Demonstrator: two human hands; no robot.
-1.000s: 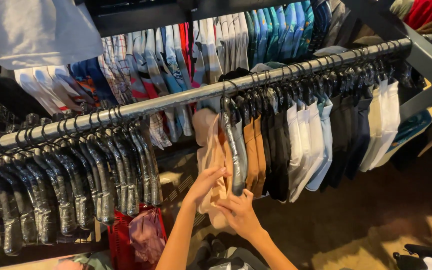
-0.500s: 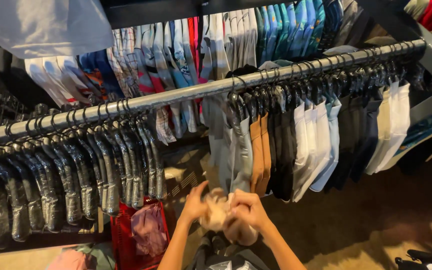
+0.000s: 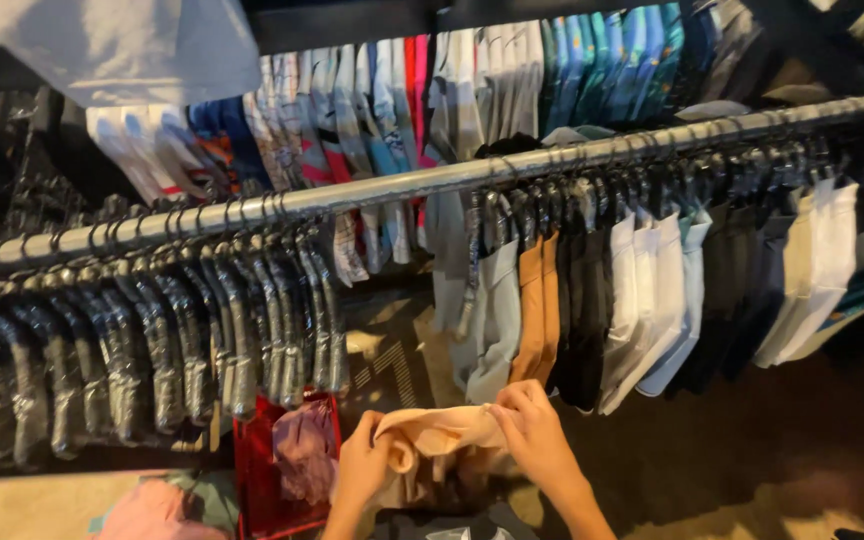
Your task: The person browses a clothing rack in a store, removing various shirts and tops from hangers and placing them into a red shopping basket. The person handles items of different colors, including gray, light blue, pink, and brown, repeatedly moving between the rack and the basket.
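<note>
Head view, looking down at a packed clothes rack: the thing being handled is a peach-coloured garment [image 3: 439, 432], bunched up low in the centre of the frame, and it sits right between the two hands rather than off to one side. Its long axis runs roughly left to right across the picture, sagging a bit in the middle, so each hand has one end. The left hand [image 3: 364, 466] comes up from the bottom edge and has its fingers curled tight around the left end of the fabric. The right hand [image 3: 535, 432] is a touch higher and further right, fingers pinched closed on the top edge of the cloth near its right end. Both are about equally near since both are already gripping, forearms angling in from the bottom of the frame and meeting at the garment. Above it, the metal rail [image 3: 422, 183] slants across the middle of the frame, with a gap in the hangers straight up from the hands. A red basket [image 3: 252, 470] with pinkish cloth in it sits just left of the left hand.
</note>
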